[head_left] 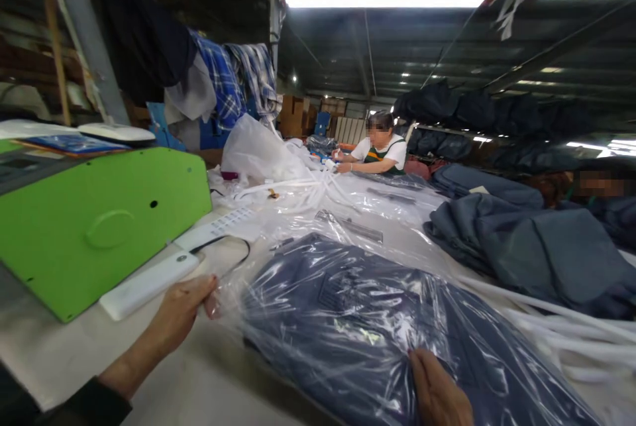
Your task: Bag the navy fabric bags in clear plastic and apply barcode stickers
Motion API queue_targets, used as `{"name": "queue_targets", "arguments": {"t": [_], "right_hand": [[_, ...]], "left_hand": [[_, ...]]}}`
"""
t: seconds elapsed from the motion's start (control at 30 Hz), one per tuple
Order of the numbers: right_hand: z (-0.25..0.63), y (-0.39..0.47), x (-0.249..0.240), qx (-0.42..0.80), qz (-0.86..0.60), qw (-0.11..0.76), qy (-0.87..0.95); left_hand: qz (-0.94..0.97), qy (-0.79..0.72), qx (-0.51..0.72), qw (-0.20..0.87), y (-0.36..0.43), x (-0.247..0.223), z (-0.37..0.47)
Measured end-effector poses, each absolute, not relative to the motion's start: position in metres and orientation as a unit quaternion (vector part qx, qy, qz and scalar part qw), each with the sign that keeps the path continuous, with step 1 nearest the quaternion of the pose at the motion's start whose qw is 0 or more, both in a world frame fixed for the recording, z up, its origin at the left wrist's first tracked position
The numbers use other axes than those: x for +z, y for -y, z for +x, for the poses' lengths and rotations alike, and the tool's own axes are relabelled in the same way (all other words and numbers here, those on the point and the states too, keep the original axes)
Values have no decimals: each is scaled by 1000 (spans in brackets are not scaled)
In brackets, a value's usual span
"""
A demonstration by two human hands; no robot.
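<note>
A dark blue garment [298, 293] lies folded inside a clear plastic bag [233, 300] on the table before me. My left hand [191, 303] pinches the bag's loose left end between thumb and fingers. Lower right, my right hand [437, 389] presses its fingers together on the plastic over the garment. Part of that hand is cut off by the bottom edge. Printed text shows faintly on the bag.
A green machine [109, 220] stands at the left, with a white power bank [149, 283] and cable beside it. Dark grey cloth [536, 240] is heaped at the right above white strips [571, 340]. Across the table a co-worker [380, 151] leans over white material.
</note>
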State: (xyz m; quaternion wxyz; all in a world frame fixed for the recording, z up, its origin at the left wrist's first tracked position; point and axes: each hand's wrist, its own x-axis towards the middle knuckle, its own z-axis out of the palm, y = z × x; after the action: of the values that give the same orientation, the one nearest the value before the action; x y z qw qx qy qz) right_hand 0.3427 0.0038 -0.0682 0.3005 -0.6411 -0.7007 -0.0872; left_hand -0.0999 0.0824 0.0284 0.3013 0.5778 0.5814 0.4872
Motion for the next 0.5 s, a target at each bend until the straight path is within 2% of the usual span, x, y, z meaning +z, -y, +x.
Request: {"name": "queue_targets", "arguments": {"t": [0.23,0.5], "right_hand": [[346,-2,-60,-47,-662,239,709],[337,-5,-57,-90,-645,262,712]], "left_hand": [[447,-687,529,219,-90,13,-84],[485,-747,417,179,-95,1,-89]]}}
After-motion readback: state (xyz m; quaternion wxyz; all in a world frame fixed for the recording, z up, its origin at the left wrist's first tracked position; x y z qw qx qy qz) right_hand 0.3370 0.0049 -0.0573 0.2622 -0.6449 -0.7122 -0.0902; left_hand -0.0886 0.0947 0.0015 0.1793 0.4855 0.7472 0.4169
